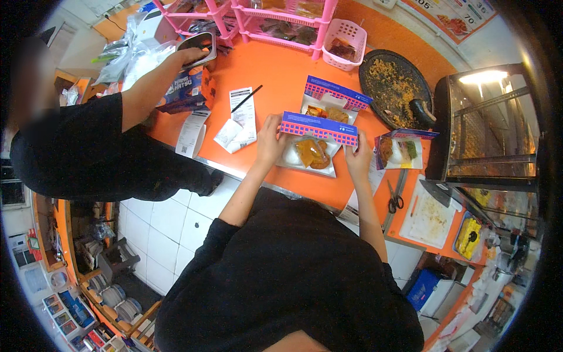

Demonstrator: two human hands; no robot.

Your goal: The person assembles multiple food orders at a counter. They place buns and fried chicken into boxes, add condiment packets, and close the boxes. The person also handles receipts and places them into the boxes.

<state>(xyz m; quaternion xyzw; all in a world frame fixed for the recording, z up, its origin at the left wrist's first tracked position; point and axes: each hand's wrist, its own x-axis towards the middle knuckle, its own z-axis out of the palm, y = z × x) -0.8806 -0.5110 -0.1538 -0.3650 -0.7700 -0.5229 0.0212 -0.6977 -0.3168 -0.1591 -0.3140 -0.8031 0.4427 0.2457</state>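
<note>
In front of me on the orange table is an open paper takeaway food box (293, 155) with a blue and pink lid flap. It holds white rice and a sauce-covered piece of food with a bag-like yellow sheen (314, 154). My left hand (271, 141) grips the lid's left end, and my right hand (359, 155) grips its right end. Just behind stands a second open food box (338, 87) with fried food inside. A third open box (400, 152), with rice and greens, lies to the right of my right hand.
A co-worker's arm (153, 81) reaches over a blue printed bag (196, 88) at left. Receipts (241, 120) and a black pen (247, 98) lie nearby. Right: a crumb-covered black tray (375, 88), scissors (396, 200), cutting board (425, 220), glass cabinet (491, 126). Pink racks (281, 13) stand behind.
</note>
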